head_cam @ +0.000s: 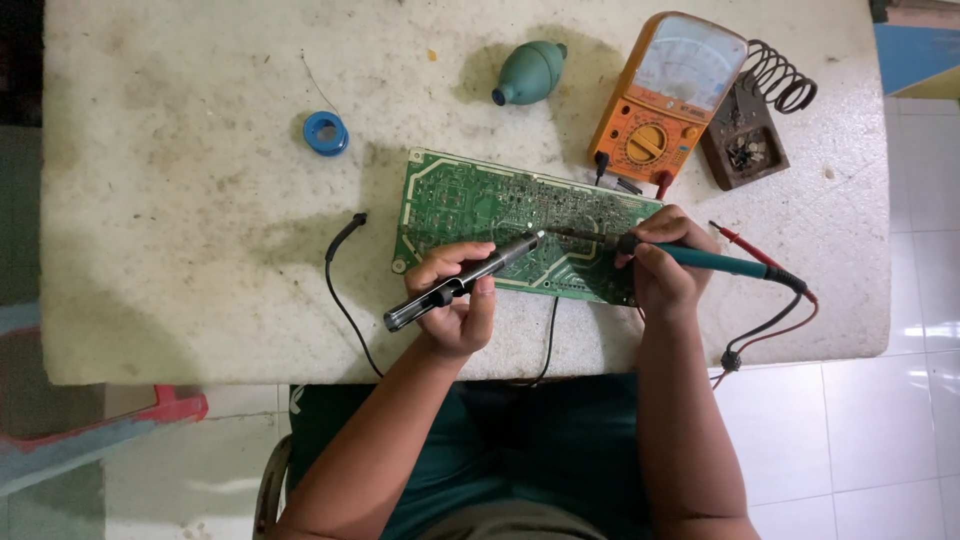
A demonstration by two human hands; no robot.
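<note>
Both hands [455,295] [665,270] bent — tools seemingly meeting.

left hand [455,300]: fingers curled shut, wrist bent | right hand [662,268]: fingers pinched closed, forearm upright

multimeter [662,110] | table's far right, beyond circuit board | orange case | pale rectangular dial window on top

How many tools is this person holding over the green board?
2: a desoldering pump in the left hand, a soldering iron in the right hand, tips meeting over the circuit board.
</note>
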